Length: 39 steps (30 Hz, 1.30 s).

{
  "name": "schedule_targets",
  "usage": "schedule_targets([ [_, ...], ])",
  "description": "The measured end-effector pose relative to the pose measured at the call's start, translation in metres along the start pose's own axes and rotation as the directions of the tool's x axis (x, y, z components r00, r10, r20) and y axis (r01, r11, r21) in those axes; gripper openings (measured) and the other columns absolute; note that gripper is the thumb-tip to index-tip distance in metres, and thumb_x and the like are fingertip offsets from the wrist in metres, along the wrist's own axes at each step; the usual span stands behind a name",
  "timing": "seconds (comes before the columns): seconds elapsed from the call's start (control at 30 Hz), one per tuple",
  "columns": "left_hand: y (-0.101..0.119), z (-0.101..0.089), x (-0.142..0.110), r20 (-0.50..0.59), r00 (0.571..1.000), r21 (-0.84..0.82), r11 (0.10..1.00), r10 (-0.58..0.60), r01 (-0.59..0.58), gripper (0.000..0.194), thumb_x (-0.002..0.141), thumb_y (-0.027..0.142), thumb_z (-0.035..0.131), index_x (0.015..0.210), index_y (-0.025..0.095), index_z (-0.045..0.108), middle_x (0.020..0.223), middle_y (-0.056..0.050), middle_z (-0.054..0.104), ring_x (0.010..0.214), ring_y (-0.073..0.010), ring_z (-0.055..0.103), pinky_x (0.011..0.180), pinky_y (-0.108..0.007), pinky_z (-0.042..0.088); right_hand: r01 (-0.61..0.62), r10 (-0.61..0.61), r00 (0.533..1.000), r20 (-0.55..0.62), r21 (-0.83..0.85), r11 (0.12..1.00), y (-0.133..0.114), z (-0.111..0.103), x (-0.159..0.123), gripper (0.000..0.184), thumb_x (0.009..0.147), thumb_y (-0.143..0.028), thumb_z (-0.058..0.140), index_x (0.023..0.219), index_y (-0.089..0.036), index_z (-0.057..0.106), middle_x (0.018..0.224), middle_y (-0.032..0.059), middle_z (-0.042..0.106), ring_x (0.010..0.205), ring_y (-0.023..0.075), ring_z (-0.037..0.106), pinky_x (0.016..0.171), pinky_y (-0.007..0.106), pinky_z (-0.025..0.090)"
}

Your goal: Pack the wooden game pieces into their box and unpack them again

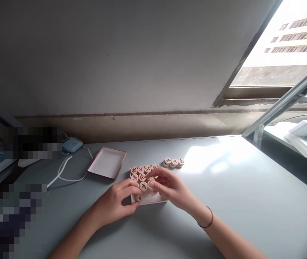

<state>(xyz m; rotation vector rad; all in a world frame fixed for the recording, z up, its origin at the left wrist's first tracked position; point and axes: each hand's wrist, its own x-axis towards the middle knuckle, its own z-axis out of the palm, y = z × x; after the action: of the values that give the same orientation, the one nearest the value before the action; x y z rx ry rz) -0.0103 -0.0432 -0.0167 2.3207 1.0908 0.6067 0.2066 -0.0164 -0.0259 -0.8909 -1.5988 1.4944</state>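
Note:
A shallow white box (153,200) lies on the grey table (223,201), filled with round wooden chess pieces (138,173) marked in red and black. My left hand (117,203) grips the box's near left corner with curled fingers. My right hand (169,189) reaches over the box from the right, its fingertips pinched on a round piece (150,185) inside it. A thin band circles my right wrist. Three more pieces (173,162) lie in a row on the table just behind the box.
The box's pink-edged lid (107,162) lies open side up at the left. A white cable (67,169) and a small blue device (72,144) sit behind it. A wall runs along the table's far edge; a metal frame (285,102) borders the right.

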Motion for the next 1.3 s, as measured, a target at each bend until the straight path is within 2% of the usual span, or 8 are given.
schedule_targets([
  [0.3, -0.011, 0.012, -0.008, -0.042, 0.993, 0.223, 0.970, 0.110, -0.098, 0.010, 0.082, 0.013, 0.057, 0.081, 0.022, 0.062, 0.083, 0.001, 0.066, 0.080, -0.0139, 0.059, 0.076, -0.028, 0.042, -0.003, 0.005, 1.000, 0.018, -0.116, 0.993, -0.002, 0.004, -0.005, 0.023, 0.087, -0.039, 0.060, 0.098, -0.019, 0.061, 0.078, 0.0000, 0.058, 0.063, 0.0092, 0.053, 0.056, 0.022, 0.047],
  [0.47, -0.011, 0.016, -0.011, -0.057, 0.992, 0.303, 0.949, 0.109, -0.087, 0.023, 0.074, 0.021, 0.068, 0.096, 0.026, 0.065, 0.104, -0.003, 0.062, 0.092, -0.0206, 0.055, 0.084, -0.035, 0.043, 0.039, -0.036, 0.999, 0.022, -0.193, 0.980, -0.003, 0.004, -0.007, 0.013, 0.085, -0.024, 0.059, 0.097, -0.020, 0.061, 0.094, 0.0026, 0.060, 0.071, 0.0097, 0.057, 0.063, 0.023, 0.053],
  [0.57, -0.011, 0.018, -0.012, -0.031, 0.995, 0.310, 0.947, 0.096, -0.082, 0.032, 0.072, 0.022, 0.070, 0.103, 0.029, 0.064, 0.111, -0.002, 0.060, 0.096, -0.0219, 0.053, 0.088, -0.037, 0.043, 0.097, -0.082, 0.995, 0.061, -0.299, 0.949, -0.005, 0.006, -0.010, 0.021, 0.082, -0.011, 0.054, 0.098, -0.021, 0.062, 0.108, 0.0048, 0.057, 0.080, 0.0105, 0.059, 0.069, 0.024, 0.055],
  [0.77, -0.014, 0.013, -0.011, -0.112, 0.993, 0.251, 0.968, 0.042, -0.012, 0.040, 0.063, 0.028, 0.073, 0.100, 0.023, 0.057, 0.107, -0.004, 0.059, 0.098, -0.0236, 0.052, 0.088, -0.037, 0.045, 0.205, -0.184, 0.978, 0.101, -0.657, 0.726, 0.005, 0.021, -0.015, 0.023, 0.082, -0.012, 0.059, 0.103, -0.022, 0.058, 0.094, 0.0034, 0.063, 0.080, 0.0149, 0.058, 0.068, 0.028, 0.051],
  [0.93, -0.016, 0.009, -0.011, -0.138, 0.990, 0.209, 0.978, 0.027, 0.003, 0.043, 0.060, 0.028, 0.075, 0.098, 0.022, 0.054, 0.105, -0.005, 0.058, 0.098, -0.0235, 0.052, 0.087, -0.036, 0.045, 0.321, -0.283, 0.941, 0.185, -0.753, 0.575, 0.017, 0.035, -0.014, 0.004, 0.089, -0.019, 0.057, 0.090, -0.020, 0.061, 0.087, 0.0044, 0.066, 0.076, 0.0167, 0.056, 0.068, 0.030, 0.049],
  [1.07, -0.016, 0.010, -0.011, -0.128, 0.991, 0.201, 0.980, 0.036, -0.010, 0.039, 0.062, 0.026, 0.074, 0.097, 0.023, 0.057, 0.104, -0.004, 0.057, 0.099, -0.0230, 0.051, 0.087, -0.035, 0.045, 0.357, -0.336, 0.919, 0.205, -0.795, 0.491, 0.017, 0.043, -0.016, 0.017, 0.093, -0.019, 0.049, 0.083, -0.019, 0.063, 0.086, 0.0059, 0.067, 0.072, 0.0165, 0.054, 0.064, 0.030, 0.048],
  [1.2, -0.015, 0.013, -0.013, -0.130, 0.991, 0.217, 0.976, 0.041, -0.011, 0.034, 0.065, 0.028, 0.073, 0.096, 0.024, 0.059, 0.109, -0.005, 0.055, 0.105, -0.0249, 0.048, 0.091, -0.037, 0.044, 0.381, -0.370, 0.911, 0.185, -0.724, 0.576, 0.012, 0.035, -0.012, 0.018, 0.093, -0.019, 0.048, 0.081, -0.019, 0.062, 0.087, 0.0058, 0.066, 0.075, 0.0161, 0.056, 0.067, 0.030, 0.050],
  [1.3, -0.015, 0.018, -0.013, -0.125, 0.990, 0.282, 0.959, 0.062, -0.025, 0.034, 0.068, 0.031, 0.072, 0.100, 0.026, 0.061, 0.118, -0.007, 0.052, 0.113, -0.0287, 0.044, 0.095, -0.042, 0.040, 0.285, -0.386, 0.922, 0.032, -0.731, 0.620, 0.013, 0.009, -0.001, 0.019, 0.093, -0.020, 0.044, 0.088, -0.018, 0.062, 0.098, 0.0088, 0.065, 0.081, 0.0164, 0.061, 0.069, 0.030, 0.052],
])
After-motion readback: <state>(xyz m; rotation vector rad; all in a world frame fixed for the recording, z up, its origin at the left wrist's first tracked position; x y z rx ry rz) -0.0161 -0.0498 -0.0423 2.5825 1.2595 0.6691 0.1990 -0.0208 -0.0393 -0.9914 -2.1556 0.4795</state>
